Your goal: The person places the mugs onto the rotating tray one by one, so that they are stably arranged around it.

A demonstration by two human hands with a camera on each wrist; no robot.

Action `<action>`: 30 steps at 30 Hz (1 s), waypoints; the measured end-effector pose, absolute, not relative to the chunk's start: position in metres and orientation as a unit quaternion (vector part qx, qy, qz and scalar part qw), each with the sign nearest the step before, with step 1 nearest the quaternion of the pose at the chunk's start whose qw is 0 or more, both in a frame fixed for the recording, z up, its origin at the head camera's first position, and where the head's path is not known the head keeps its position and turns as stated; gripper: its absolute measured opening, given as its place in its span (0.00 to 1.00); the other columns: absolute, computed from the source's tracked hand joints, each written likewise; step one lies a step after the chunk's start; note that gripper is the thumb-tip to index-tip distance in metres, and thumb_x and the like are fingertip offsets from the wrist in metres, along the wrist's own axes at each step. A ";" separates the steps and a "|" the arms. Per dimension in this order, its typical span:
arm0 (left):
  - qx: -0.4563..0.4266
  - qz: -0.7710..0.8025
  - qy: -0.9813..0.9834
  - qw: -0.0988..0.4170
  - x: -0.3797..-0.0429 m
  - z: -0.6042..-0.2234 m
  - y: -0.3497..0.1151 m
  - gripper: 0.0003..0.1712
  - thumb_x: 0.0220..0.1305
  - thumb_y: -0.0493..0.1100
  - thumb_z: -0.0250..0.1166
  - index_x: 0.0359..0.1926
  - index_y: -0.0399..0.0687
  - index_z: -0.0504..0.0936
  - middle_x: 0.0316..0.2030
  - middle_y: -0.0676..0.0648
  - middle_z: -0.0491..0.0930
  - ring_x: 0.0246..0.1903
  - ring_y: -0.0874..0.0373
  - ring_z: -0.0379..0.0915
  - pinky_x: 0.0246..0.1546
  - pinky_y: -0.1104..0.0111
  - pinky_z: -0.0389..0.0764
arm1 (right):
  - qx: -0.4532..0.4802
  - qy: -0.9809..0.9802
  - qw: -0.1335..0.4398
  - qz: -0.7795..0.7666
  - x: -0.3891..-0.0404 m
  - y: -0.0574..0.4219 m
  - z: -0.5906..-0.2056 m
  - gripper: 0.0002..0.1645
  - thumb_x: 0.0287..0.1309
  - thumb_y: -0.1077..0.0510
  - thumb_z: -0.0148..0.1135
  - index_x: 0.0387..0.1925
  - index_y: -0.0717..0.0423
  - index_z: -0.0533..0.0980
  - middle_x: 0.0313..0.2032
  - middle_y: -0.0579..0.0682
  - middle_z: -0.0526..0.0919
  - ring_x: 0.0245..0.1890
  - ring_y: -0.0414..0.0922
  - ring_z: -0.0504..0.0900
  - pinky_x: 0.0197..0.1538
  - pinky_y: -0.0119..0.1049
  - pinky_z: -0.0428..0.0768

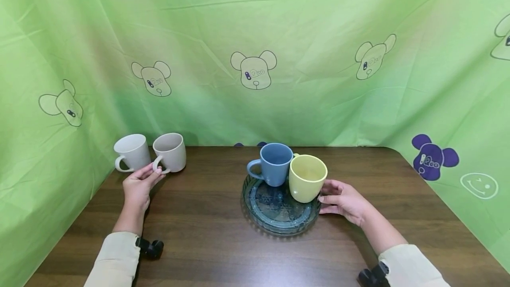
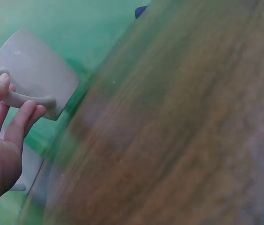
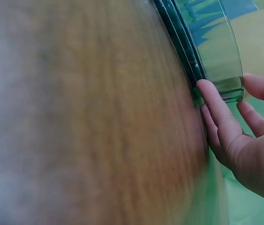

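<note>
At far left, I see the left hand pinching a grey mug; right of centre, the half-open right hand grips the right edge of a glass tray. Curtain lettering: unreadable.

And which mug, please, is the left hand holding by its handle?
The light grey mug, immediately right of the white mug; the left hand pinches only its handle.

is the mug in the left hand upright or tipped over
Upright: in the head view, the gray mug has its rim up and base down; the left hand holds its handle.
</note>
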State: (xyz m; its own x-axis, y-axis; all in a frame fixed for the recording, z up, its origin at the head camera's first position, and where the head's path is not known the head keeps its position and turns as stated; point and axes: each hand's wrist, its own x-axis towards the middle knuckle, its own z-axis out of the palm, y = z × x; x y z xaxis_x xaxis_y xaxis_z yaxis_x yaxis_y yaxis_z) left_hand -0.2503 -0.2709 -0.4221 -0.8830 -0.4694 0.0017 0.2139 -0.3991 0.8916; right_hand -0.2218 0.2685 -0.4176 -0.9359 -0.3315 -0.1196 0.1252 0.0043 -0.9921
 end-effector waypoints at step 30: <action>0.067 -0.857 -0.483 0.168 -0.234 -0.410 -0.246 0.20 0.56 0.16 0.60 0.29 0.43 0.88 0.26 0.44 0.85 0.30 0.57 0.85 0.38 0.63 0.85 | -0.041 0.673 0.142 -0.725 -0.201 0.260 -0.414 0.43 0.55 0.77 0.58 0.66 0.78 0.47 0.55 0.67 0.66 0.42 0.48 0.82 0.49 0.50 0.84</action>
